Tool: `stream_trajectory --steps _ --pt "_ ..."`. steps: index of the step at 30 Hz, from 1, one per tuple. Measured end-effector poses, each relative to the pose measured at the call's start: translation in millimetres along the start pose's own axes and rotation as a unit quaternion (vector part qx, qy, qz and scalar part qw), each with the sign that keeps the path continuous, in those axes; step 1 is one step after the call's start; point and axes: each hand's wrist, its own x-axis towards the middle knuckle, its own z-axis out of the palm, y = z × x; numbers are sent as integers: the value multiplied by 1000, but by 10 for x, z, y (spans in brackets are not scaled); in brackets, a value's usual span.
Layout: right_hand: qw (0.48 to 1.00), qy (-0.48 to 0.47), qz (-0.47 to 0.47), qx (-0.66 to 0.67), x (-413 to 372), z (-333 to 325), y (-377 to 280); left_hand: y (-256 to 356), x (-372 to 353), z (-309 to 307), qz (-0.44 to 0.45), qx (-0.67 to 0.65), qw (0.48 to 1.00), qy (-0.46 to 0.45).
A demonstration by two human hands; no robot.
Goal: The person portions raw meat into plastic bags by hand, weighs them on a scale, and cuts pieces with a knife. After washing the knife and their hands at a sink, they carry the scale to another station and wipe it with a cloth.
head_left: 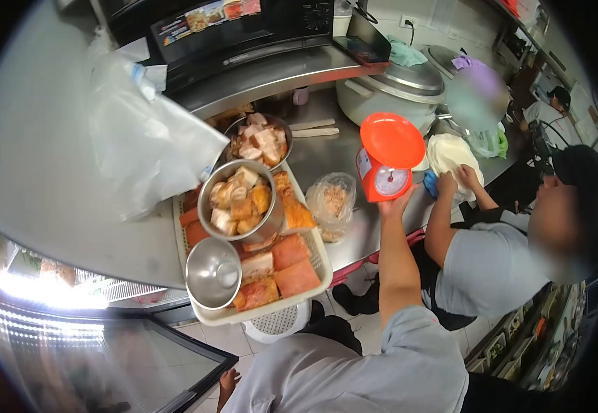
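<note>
A red kitchen scale (384, 180) with a round red pan (392, 140) stands upright over the steel counter. My right hand (398, 201) grips its base from the front, below the dial; its fingertips are partly hidden. Down at the lower left, my left hand (229, 380) hangs beside the glass door's edge, small in view, its fingers slightly apart and nothing seen in them. Left of the scale lies a clear bag of crumbly food (332, 201). A cream tray (321, 265) of meat slabs bears a metal bowl of meat chunks (240, 201) and a metal bowl without food (213, 273).
Another bowl of meat (260, 140) sits behind the tray. A large lidded pot (395, 93) stands behind the scale. At right, a co-worker (491, 261) handles a pale bag (454, 157). An open glass door (127, 358) is at lower left, a plastic bag (151, 131) above.
</note>
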Motion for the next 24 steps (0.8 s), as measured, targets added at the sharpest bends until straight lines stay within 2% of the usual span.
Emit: stream_trajectory --steps 1,2,3,4,5,8,9,10,11,13,16,18,20,23,24 --pt "1000 19 12 1 62 -63 3 -75 39 -2 -54 -40 998 21" --pt "999 39 25 1 122 -123 17 -303 152 -86 22 97 995 -8" --pt "999 41 36 -4 177 -174 38 -538 278 -183 95 232 967 -38" --pt "998 42 47 -10 229 -230 58 -486 239 -154 166 362 915 -68" --pt "997 43 56 -16 277 -283 71 -444 195 -125 195 401 893 -55" --pt "994 61 77 -40 444 -476 201 -321 240 -9 146 432 890 -14" --pt "993 76 84 -33 476 -466 233 -185 227 78 88 298 950 9" --pt "994 69 83 -29 534 -475 275 -48 219 169 30 156 987 32" --pt "994 63 82 -26 611 -521 326 137 162 276 -30 11 998 53" --pt "993 76 93 -19 719 -529 374 646 -92 528 43 124 990 44" --pt "978 173 70 -89 848 -423 404 758 -54 599 109 200 973 16" --pt "966 214 47 -135 974 -523 445 770 9 636 90 164 982 9" --pt "952 248 48 -172 1006 -553 439 688 145 628 21 69 997 20" --pt "954 171 15 -244 1121 -933 491 586 272 560 14 154 988 27" --pt "945 184 29 -268 1047 -860 459 477 349 518 14 174 984 23"
